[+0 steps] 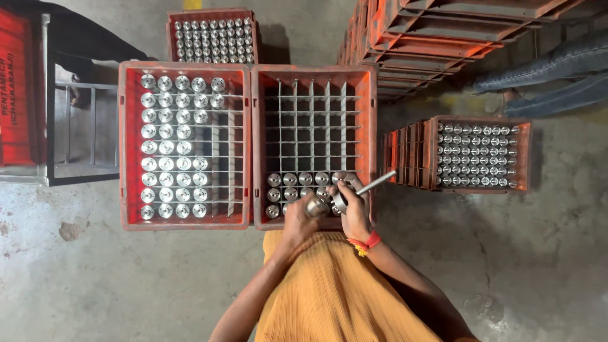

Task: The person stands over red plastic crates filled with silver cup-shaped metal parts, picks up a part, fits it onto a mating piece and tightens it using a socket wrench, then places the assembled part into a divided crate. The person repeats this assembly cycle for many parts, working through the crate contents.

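A view from above showed a person in an orange-yellow ribbed garment standing at two red plastic crates set side by side on a grey concrete floor. The left hand (299,220) was closed around a short shiny metal cylinder (315,206), holding it just over the near edge of the right-hand red crate with a metal grid divider (313,75). The right hand (354,212), with a red and yellow thread band at the wrist (365,243), was curled tight around a slim silver metal rod-shaped tool (366,187), whose free end pointed up and to the right. The tool's near end met the cylinder between the two hands. That crate was mostly unfilled, with a few polished metal cylinders (290,179) standing in its nearest rows. The left-hand red crate (183,66) was filled with upright cylinders over most of its left part. A third crate of smaller metal pieces (214,35) sat beyond, and another full crate (478,154) stood to the right, well apart. A stack of red crates (443,44) rose at the upper right, beside another person's legs in blue jeans (551,73).
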`<state>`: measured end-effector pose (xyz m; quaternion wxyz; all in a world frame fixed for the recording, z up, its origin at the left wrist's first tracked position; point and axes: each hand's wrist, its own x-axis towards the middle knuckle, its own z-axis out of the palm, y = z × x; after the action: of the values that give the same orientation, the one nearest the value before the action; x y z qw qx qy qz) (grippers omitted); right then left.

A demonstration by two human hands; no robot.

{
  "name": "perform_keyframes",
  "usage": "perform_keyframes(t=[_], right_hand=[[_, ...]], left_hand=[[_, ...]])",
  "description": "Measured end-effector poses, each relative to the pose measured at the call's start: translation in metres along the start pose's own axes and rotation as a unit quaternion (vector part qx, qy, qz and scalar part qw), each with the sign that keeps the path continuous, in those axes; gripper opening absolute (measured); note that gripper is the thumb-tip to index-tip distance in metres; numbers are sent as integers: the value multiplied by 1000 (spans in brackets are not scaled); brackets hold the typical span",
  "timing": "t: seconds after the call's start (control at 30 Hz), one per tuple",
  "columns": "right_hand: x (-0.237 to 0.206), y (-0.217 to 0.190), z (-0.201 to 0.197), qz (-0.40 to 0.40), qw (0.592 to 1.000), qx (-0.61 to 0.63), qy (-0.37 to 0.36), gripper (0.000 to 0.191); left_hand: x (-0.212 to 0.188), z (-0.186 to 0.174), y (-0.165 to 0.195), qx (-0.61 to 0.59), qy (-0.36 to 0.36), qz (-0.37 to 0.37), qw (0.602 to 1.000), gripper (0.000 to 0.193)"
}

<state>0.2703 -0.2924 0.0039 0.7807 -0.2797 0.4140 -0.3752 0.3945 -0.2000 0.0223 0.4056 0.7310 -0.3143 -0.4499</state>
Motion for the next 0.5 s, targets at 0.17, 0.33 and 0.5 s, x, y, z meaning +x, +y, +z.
perform_keyframes(t=[0.17, 0.33, 0.5], right_hand=[[-10, -16, 3, -23, 996, -80, -20, 13], [-14, -7, -21, -31, 987, -118, -104, 14], [18, -3, -64, 53, 998, 17, 23, 16]], left_hand=[[-8, 15, 14, 111, -67, 21, 991, 31], [0, 29, 3, 161, -127, 42, 978, 49], [11, 39, -11, 125, -154, 70, 978, 52]])
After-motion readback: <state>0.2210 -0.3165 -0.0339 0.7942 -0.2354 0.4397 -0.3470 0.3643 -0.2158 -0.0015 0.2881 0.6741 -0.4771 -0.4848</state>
